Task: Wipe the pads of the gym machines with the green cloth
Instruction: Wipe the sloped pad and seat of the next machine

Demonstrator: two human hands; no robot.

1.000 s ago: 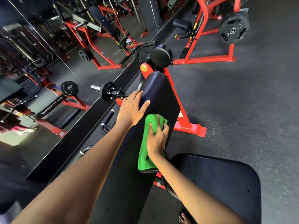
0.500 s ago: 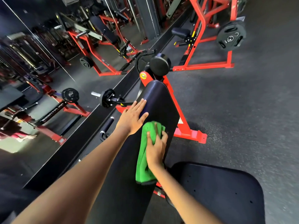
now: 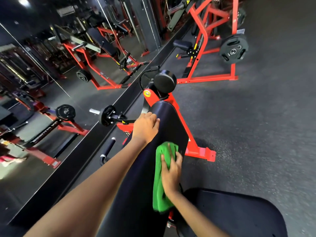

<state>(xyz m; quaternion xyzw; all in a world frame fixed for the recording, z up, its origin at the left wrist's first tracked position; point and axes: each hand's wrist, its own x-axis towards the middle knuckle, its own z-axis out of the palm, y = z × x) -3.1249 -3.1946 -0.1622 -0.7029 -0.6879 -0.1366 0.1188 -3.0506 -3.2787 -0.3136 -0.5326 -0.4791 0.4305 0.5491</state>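
Your right hand (image 3: 171, 171) presses the green cloth (image 3: 162, 177) flat on the long black pad (image 3: 164, 127), centre frame, fingers spread over the cloth and lightly curled into it, not balled up. The cloth hangs down the pad's right edge. Your left hand (image 3: 145, 127) rests on the pad's left edge just above, fingers nearly straight, holding nothing. The pad's long axis runs from bottom centre up toward the round roller (image 3: 165, 81). Unwiped pad lies straight ahead of your right hand, up-frame, so the right hand is the one to carry the stroke along that axis. A second pad (image 3: 239, 212) sits lower right, not yet touched.
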